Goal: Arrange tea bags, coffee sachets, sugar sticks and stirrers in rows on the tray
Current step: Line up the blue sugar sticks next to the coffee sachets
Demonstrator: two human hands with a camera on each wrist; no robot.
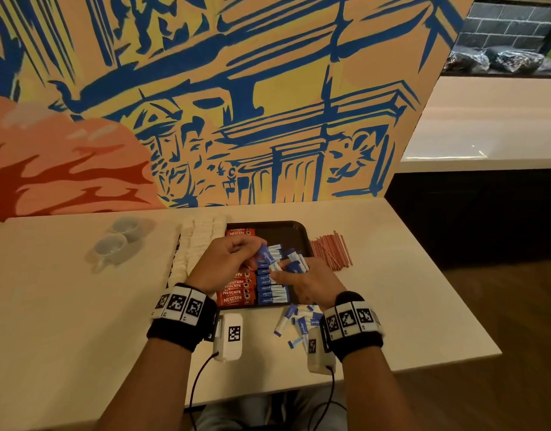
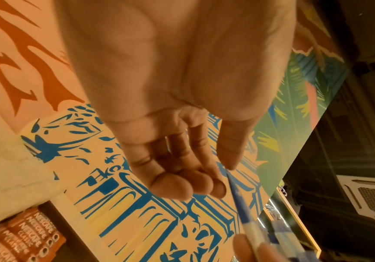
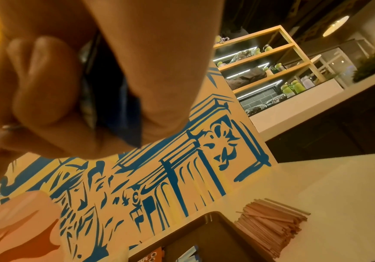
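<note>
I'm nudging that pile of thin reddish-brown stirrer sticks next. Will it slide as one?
Probably not: the thin reddish-brown stirrer sticks lie loose and crisscrossed on the pale table, so they would likely scatter. They look straight, probably stiff and light.

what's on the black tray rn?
On the black tray: a column of red coffee sachets, a row of blue sugar sticks beside it. The left hand and right hand cover the middle.

2 white cups point(image 1: 118, 241) stand on the tabletop point(image 1: 65, 306) left of the left hand point(image 1: 224, 262); a painted wall point(image 1: 205, 104) rises beyond.
</note>
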